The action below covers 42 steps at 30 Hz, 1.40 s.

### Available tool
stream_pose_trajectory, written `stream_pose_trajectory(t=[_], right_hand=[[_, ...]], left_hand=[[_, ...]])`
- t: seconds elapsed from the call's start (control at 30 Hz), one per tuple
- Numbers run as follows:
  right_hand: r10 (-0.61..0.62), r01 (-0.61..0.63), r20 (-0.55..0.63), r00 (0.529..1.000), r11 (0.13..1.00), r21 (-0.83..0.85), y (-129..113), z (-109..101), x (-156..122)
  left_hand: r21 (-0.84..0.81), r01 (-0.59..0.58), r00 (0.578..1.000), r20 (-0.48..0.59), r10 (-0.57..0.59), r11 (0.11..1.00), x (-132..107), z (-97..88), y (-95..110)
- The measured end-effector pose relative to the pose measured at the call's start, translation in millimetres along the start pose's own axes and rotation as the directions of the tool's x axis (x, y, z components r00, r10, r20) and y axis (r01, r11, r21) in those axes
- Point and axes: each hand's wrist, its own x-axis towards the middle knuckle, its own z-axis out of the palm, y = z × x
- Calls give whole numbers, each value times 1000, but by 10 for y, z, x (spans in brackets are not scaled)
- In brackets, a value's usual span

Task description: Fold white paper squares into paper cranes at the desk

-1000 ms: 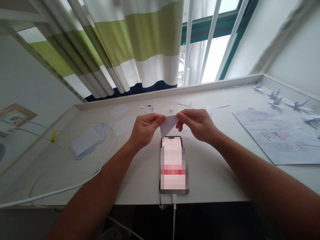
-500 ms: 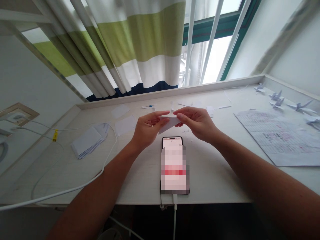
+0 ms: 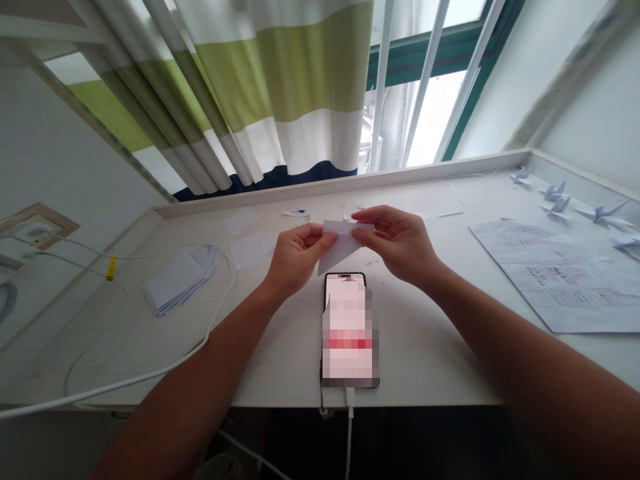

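Note:
Between both hands is a small piece of folded white paper (image 3: 340,248), held above the desk just beyond the phone. My left hand (image 3: 295,261) pinches its left side, thumb on the near face. On the right, my right hand (image 3: 403,243) grips the upper right corner between thumb and fingers, its index finger stretched over the top. The paper's lower corner points down toward the phone (image 3: 347,330), which lies face up with a blurred screen and a cable plugged into its near end. The fingers behind the paper are partly hidden.
A stack of white paper (image 3: 177,280) lies at the left beside a white cable (image 3: 165,370). Several folded paper cranes (image 3: 557,205) stand at the far right, behind a written sheet (image 3: 543,280). Loose paper sheets (image 3: 250,249) and scraps lie near the back edge.
The folded paper has tilted up, so more of its face shows now. My right hand has shifted slightly and its index finger has lifted from the edge.

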Motion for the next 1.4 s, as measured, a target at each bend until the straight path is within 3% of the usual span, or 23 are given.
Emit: stream_pose_trajectory(t=[0.23,0.57,0.73,0.97,1.1,1.23,1.4], right_hand=[[14,-12,67,998,999,-31,-3,-1,-20],[-11,11,14,1000,999,-30,-13,20,-22],[1,0,24,1000,1000,-25,0,18,-23],[-6,7,23,1000,1000,-29,-10,7,-26],[-77,86,60,995,982,-166,-50,-20,-29],[-194,240,153,969,883,-403,-55,-58,-23],[-337,370,162,927,768,-523,-16,-78,-8]], left_hand=[[18,-44,997,-56,45,999,5,0,24],[-59,-22,998,-55,18,998,-5,35,41],[-12,-51,999,-17,51,999,-7,22,-6],[82,-133,989,-58,138,988,15,-50,4],[192,-240,964,-69,257,952,25,-69,6],[286,-283,944,-84,319,915,20,-80,3],[481,-392,905,46,423,784,15,-101,43]])
